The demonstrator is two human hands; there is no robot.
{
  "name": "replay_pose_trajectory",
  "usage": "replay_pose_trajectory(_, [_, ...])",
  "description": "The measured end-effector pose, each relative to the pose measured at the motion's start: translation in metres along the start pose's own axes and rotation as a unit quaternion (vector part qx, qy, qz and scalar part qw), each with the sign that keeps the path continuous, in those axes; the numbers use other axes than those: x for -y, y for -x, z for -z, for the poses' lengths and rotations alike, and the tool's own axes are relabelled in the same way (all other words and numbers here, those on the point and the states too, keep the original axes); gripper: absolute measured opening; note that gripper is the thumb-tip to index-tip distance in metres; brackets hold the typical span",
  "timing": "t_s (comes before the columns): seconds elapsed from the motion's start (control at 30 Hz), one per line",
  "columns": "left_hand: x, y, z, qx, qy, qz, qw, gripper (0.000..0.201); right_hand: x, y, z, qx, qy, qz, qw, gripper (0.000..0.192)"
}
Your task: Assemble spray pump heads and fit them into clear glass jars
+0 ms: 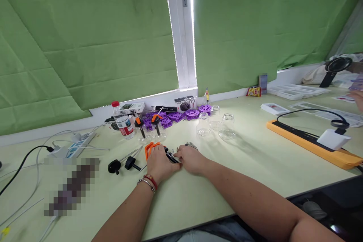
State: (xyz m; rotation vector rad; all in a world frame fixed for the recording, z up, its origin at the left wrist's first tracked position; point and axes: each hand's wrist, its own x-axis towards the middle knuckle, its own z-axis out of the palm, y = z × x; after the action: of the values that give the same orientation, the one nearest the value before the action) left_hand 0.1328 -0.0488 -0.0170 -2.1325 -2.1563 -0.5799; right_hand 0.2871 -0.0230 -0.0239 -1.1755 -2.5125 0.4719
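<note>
My left hand rests on the pale green table and grips an orange plastic part joined to a small black piece. My right hand pinches the same black piece from the right side. A little heap of small dark screws lies just beyond my right hand. Two black-handled hex keys lie to the left of my left hand. Bracelets circle my left wrist.
Purple plastic gears, three empty glass jars, a water bottle and small boxes stand near the window. A power strip with cables lies left. An orange pad with a white charger sits right. Another person's hand shows far right.
</note>
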Motion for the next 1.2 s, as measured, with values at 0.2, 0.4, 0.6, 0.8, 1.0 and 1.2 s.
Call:
replay_pose_trajectory(0.2, [0.001, 0.000, -0.002, -0.007, -0.001, -0.006, 1.000, 0.054, 0.002, 0.001, 0.004, 0.007, -0.004, -0.003, 1.000, 0.020])
replay_pose_trajectory(0.4, [-0.001, 0.000, 0.001, -0.003, -0.005, -0.008, 1.000, 0.057, 0.004, 0.002, 0.004, 0.001, -0.008, -0.009, 1.000, 0.020])
replay_pose_trajectory(0.6, [-0.001, 0.000, 0.002, 0.007, -0.004, -0.007, 1.000, 0.060, 0.000, 0.003, 0.008, -0.012, 0.006, -0.040, 0.999, 0.022])
replay_pose_trajectory(0.8, [0.003, 0.003, 0.011, -0.066, -0.023, -0.074, 0.995, 0.088, 0.004, 0.011, 0.022, 0.029, 0.019, -0.047, 0.998, 0.025])
replay_pose_trajectory(1.0, [0.024, 0.001, 0.024, -0.136, -0.043, -0.056, 0.988, 0.099, 0.017, 0.019, 0.025, 0.076, 0.067, 0.009, 0.995, 0.023])
replay_pose_trajectory(1.2, [0.036, -0.002, 0.029, -0.142, -0.045, -0.034, 0.988, 0.087, 0.023, 0.010, 0.012, 0.064, 0.112, -0.015, 0.992, 0.025])
